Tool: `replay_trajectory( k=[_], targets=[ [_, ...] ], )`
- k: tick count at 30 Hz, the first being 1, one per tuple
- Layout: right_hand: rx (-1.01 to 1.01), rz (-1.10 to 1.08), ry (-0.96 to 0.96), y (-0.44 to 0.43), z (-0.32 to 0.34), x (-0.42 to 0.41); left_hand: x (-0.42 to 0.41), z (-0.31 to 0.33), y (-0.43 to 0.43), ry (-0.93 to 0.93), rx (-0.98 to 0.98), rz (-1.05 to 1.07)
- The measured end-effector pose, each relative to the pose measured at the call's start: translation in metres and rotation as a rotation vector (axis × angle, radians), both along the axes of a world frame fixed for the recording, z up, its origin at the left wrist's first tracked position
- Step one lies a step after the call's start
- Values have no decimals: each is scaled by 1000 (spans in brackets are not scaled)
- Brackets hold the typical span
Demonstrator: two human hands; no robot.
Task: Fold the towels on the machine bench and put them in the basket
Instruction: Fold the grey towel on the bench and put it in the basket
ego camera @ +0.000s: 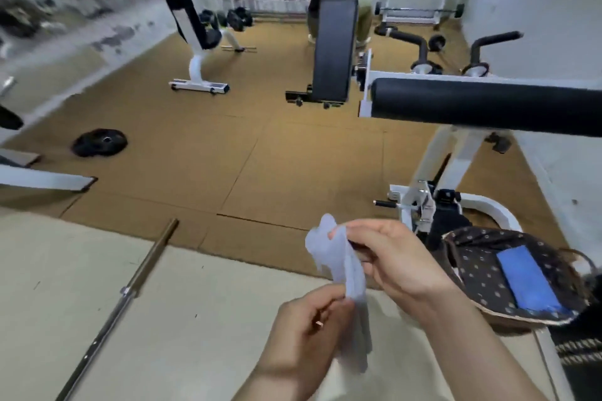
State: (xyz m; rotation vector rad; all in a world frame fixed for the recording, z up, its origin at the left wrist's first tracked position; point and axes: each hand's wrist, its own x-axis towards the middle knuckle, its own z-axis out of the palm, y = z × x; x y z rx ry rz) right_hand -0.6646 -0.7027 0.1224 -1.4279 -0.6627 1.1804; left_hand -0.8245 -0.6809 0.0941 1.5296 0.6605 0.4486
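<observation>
The folding step is in hand. A pale towel [342, 257] hangs in the air in the lower centre of the frame, held between both hands, above the floor and just left of the basket [472, 238]. The right hand [394, 260] takes the towel's upper part, thumb and fingers [335, 233] pinching the cloth near its top edge. The left hand [309, 319], lower in the frame, has its fingers curled and pinches the cloth further down.

The towel looks thin and limp, white with a faint lilac cast. It is gathered into a narrow, wrinkled strip, its top corner flopping over and its tail drooping below the left hand. It is blurred, so whether it is already doubled over I cannot tell.

The basket sits at the lower right, lined with brown patterned cloth, and a blue towel [527, 280] already lies folded flat inside it. By my judgement the task is partly done. The next move calls for squaring the edges of the pale strip and folding it compactly, then carrying it right to lay beside the blue one.
</observation>
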Motion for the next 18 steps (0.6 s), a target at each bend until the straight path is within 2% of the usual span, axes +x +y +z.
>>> replay_trajectory(
  k=[3,5,6,8,10,11,14,18],
  targets=[
    [73,45,44,43,17,-18,-38,6,53,-12,69,313],
    [70,133,4,68,26,-24,-58,12,93,-7,228,432],
    [62,182,-4,81,30,-26,-64,17,112,50,302,375],
    [81,236,16,109,35,-28,-70,17,149,226,313,162],
    [118,171,72,144,33,-25,-70,11,181,277,250,19],
    [124,108,62,161,29,-21,-69,9,197,257,234,34],
    [-3,-95,-265,211,7,-5,-66,9,248,152,166,175],
    [-101,-116,-664,274,-27,5,-32,18,323,116,121,192]
  ],
)
